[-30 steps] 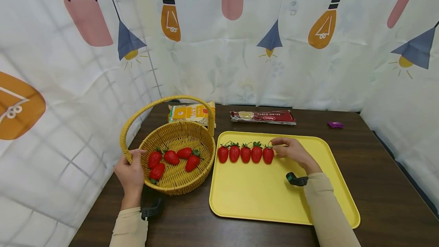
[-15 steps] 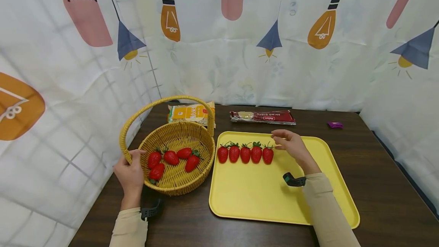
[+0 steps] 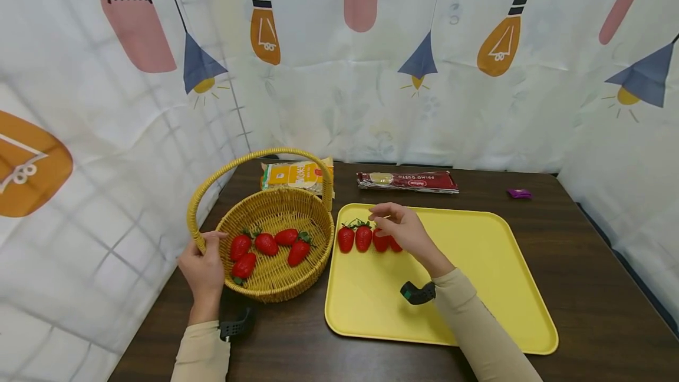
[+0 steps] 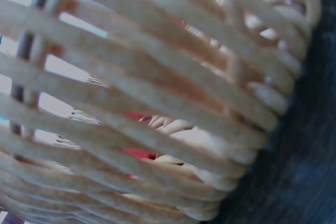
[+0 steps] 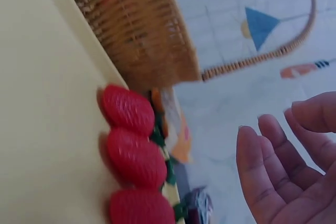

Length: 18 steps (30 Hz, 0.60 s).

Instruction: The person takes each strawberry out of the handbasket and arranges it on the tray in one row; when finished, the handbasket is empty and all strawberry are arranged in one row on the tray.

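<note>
My left hand (image 3: 204,267) grips the yellow wicker basket (image 3: 286,295) at its left rim, by the foot of the arched handle. Several red strawberries (image 3: 266,244) lie loose inside the basket. To its right, a row of upright strawberries (image 3: 346,240) with green tops lies along the back left of the yellow tray (image 3: 387,305). Over the right part of that row hovers my right hand (image 3: 408,231), which hides some of the berries. In the right wrist view its fingers (image 5: 250,156) are loosely bent, with nothing between them. Woven basket wall (image 4: 157,87) fills most of the left wrist view.
Behind the basket lies a yellow-and-white food packet (image 3: 297,175). A dark red long packet (image 3: 408,181) is behind the tray, and a small purple packet (image 3: 519,193) sits at the back right of the dark table (image 3: 610,287). A patterned curtain (image 3: 339,105) hangs behind.
My right hand has moved from beside the rightmost strawberry, first slightly back and up, then left over the row. The left hand and the basket have stayed put.
</note>
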Each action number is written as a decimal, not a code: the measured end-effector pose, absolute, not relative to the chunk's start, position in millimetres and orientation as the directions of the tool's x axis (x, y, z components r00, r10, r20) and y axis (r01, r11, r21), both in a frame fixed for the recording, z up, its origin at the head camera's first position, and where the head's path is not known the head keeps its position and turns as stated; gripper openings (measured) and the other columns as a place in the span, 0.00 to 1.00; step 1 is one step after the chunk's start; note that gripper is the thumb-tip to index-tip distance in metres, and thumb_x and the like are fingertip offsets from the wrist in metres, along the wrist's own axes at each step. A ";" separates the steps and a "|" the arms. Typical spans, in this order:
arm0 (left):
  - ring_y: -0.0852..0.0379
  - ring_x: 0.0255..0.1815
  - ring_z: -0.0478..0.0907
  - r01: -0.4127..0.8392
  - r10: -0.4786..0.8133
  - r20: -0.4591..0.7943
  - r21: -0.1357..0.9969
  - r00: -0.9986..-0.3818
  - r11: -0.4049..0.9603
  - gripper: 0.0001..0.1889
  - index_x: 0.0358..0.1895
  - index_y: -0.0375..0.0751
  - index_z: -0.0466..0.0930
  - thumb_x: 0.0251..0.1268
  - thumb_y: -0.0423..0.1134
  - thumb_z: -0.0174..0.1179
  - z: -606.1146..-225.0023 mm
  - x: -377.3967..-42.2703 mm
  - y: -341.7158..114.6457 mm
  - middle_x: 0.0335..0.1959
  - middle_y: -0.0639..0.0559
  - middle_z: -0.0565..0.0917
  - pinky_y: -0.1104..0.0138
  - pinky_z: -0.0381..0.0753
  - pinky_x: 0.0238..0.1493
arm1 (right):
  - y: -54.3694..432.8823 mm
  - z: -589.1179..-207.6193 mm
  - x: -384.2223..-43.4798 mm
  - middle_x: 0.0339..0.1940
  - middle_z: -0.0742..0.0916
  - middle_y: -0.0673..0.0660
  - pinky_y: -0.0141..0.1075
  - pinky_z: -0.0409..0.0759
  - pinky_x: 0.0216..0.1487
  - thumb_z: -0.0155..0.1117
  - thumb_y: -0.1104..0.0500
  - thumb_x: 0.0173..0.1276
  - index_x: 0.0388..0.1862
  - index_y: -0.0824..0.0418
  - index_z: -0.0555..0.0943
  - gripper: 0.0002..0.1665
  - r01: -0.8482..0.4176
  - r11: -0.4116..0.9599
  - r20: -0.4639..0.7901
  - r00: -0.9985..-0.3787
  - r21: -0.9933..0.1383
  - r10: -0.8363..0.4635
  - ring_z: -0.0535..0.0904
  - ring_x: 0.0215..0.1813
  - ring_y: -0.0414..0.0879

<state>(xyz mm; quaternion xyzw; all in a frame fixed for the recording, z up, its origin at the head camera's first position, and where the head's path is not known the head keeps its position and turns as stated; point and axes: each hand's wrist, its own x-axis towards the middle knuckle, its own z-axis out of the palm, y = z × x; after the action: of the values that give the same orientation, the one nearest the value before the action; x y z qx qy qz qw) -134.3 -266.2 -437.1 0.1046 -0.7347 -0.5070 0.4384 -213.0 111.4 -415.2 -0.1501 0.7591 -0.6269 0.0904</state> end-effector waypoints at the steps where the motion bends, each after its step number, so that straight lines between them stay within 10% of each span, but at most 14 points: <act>1: 0.65 0.11 0.50 0.291 -0.598 0.539 0.836 -0.593 0.465 0.17 0.29 0.27 0.85 0.72 0.35 0.53 -435.7 -133.5 -265.1 0.09 0.50 0.70 0.67 0.51 0.15 | 106.3 -414.5 -212.4 0.52 0.83 0.63 0.47 0.81 0.49 0.59 0.61 0.73 0.59 0.67 0.77 0.19 -0.125 0.168 0.058 -0.933 -0.978 -0.355 0.78 0.54 0.66; 12: 0.67 0.10 0.50 0.284 -0.603 0.540 0.835 -0.587 0.471 0.18 0.30 0.28 0.86 0.72 0.37 0.53 -441.4 -135.4 -269.0 0.09 0.62 0.68 0.68 0.51 0.15 | 51.5 -413.1 -210.4 0.51 0.83 0.64 0.56 0.78 0.50 0.60 0.64 0.71 0.53 0.66 0.81 0.13 -0.221 0.078 0.161 -0.872 -0.972 -0.462 0.82 0.47 0.63; 18: 0.68 0.09 0.49 0.289 -0.593 0.548 0.829 -0.590 0.479 0.17 0.30 0.29 0.86 0.72 0.37 0.53 -440.9 -136.4 -268.5 0.08 0.59 0.66 0.68 0.51 0.14 | 25.8 -414.0 -210.1 0.53 0.84 0.60 0.39 0.81 0.44 0.61 0.61 0.71 0.53 0.64 0.81 0.15 -0.293 0.126 0.195 -0.845 -0.948 -0.498 0.82 0.43 0.46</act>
<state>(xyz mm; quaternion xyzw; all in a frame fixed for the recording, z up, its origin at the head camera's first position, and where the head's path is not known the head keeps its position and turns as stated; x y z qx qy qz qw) -136.4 -268.5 -440.9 0.1029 -0.7382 -0.5000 0.4409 -210.1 25.8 -414.0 -0.2653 0.7455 -0.6056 0.0847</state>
